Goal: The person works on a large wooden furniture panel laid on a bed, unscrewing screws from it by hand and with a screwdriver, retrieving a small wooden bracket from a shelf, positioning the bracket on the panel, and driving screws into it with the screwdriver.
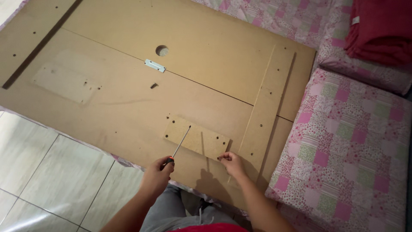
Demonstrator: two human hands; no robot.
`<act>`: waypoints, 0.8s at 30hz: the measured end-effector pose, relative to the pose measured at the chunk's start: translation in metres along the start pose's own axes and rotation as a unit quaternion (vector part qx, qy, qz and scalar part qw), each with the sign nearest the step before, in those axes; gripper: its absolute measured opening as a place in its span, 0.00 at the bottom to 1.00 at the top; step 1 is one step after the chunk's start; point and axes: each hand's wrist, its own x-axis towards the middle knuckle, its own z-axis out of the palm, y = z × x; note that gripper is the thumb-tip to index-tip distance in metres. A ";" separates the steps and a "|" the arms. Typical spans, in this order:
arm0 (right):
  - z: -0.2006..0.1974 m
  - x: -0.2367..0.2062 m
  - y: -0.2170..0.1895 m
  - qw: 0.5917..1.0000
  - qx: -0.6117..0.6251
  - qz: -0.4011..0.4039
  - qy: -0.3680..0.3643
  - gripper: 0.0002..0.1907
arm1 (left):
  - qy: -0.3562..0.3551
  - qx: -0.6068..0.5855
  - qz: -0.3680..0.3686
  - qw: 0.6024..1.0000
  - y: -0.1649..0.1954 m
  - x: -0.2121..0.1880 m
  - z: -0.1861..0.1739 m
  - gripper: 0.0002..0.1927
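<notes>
Quilted pink bed (343,129) carries big fibreboard panel (128,99). I see left hand (156,174) closed round screwdriver (179,145), tip on small board (196,138) near panel's front edge; right hand (231,162) pinches board's corner.

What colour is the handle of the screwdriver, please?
Black with a red band, as far as the left hand leaves the screwdriver showing, in the head view.

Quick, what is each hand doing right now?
Left hand: closed around a red-and-black-handled screwdriver.
Right hand: fingertips pinched at the edge of a small rectangular chipboard piece; anything held cannot be told.
</notes>
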 end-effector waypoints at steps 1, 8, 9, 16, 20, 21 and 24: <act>0.000 0.000 0.000 1.000 -0.008 0.016 -0.007 0.06 | 0.001 0.002 -0.002 1.000 -0.002 0.000 0.000 0.24; -0.001 0.002 -0.004 0.994 -0.021 0.104 -0.018 0.07 | -0.003 0.006 -0.011 1.000 -0.004 0.002 0.002 0.24; -0.001 0.002 -0.004 0.993 -0.015 0.113 -0.018 0.07 | -0.006 0.004 -0.010 1.000 -0.004 0.002 0.001 0.24; -0.005 0.003 -0.001 0.996 -0.046 0.076 -0.018 0.07 | -0.009 0.038 -0.005 0.999 -0.002 0.002 0.000 0.24; -0.003 0.005 0.005 0.993 -0.110 0.029 -0.017 0.07 | -0.015 0.048 -0.015 0.999 0.000 0.003 -0.001 0.24; -0.002 0.006 0.006 0.993 -0.118 0.019 -0.015 0.07 | -0.013 0.052 -0.019 0.998 0.001 0.004 -0.001 0.24; -0.001 0.006 0.006 0.997 -0.066 0.028 -0.024 0.07 | -0.021 0.046 -0.004 0.999 0.003 0.005 -0.001 0.24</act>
